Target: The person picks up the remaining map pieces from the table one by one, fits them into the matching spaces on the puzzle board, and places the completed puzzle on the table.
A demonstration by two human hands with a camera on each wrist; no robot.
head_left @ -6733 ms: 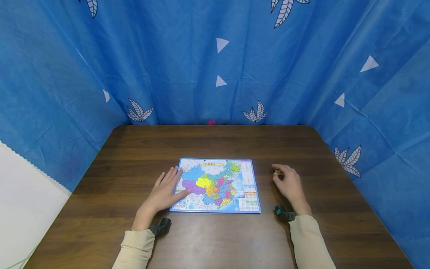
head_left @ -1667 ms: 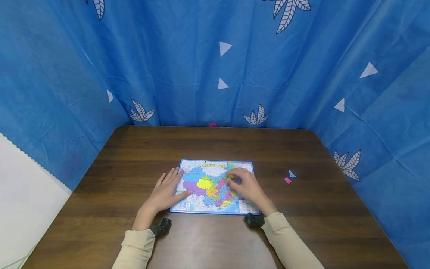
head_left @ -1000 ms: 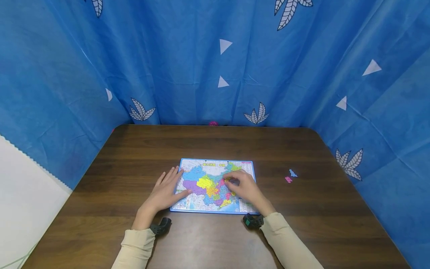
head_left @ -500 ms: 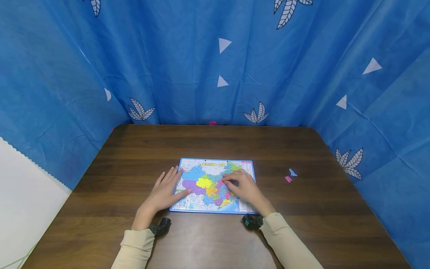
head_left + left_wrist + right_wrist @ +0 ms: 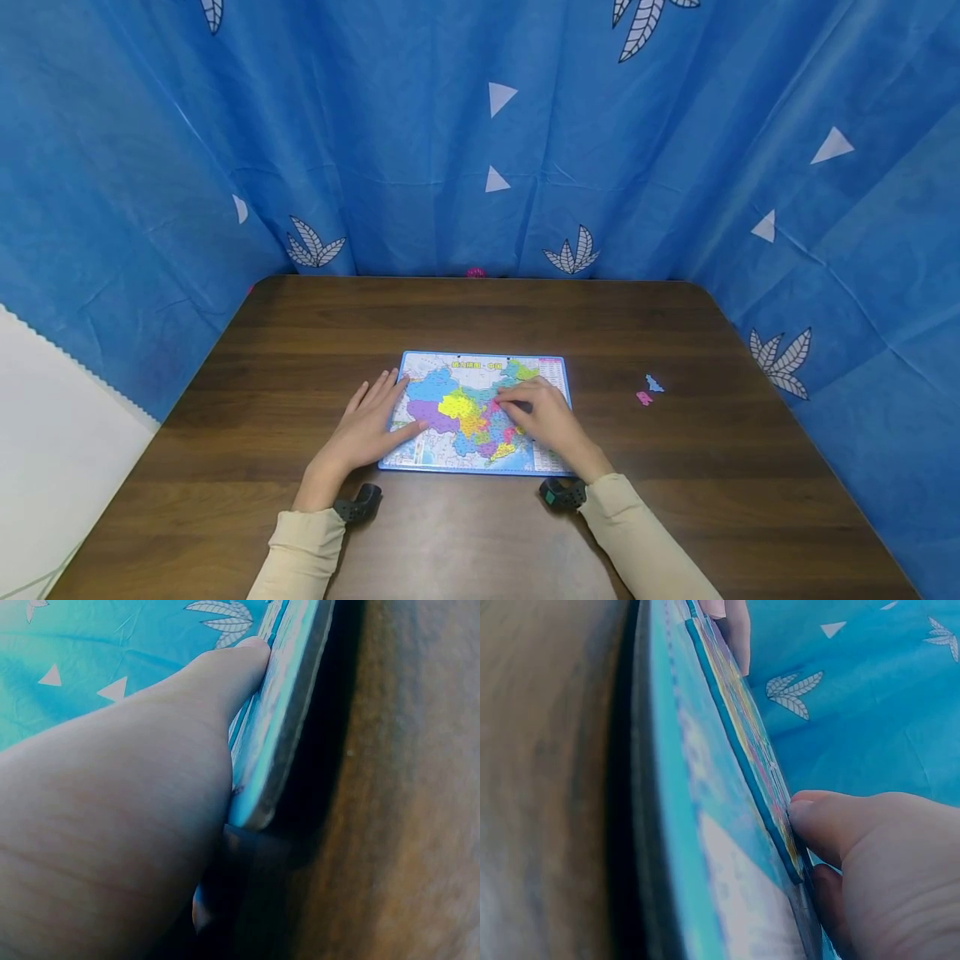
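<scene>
A map puzzle board [image 5: 551, 462] with a blue rim and many-coloured regions lies flat on the table. Across its left edge rests my left hand [image 5: 365, 425], fingers straight and spread, thumb reaching onto the purple region. My right hand [image 5: 547, 417] is over the board's right half, thumb and index fingertip pinched together at the pink region, on a small puzzle piece that the fingertips hide. In the right wrist view the right thumb [image 5: 832, 821] touches the raised layer of map pieces [image 5: 742, 727]. The left wrist view has the left thumb [image 5: 225, 671] on the board's surface.
Two loose puzzle pieces, a blue one [image 5: 654, 383] and a pink one [image 5: 644, 398], lie on the brown wooden table [image 5: 712, 467] right of the board. A blue curtain [image 5: 420, 125] hangs behind and beside the table. Each wrist wears a black camera band [image 5: 564, 493].
My right hand has carried a small yellow puzzle piece from the table leftward onto the board, then shifted slightly left to the pink region. My left hand has stayed in place.
</scene>
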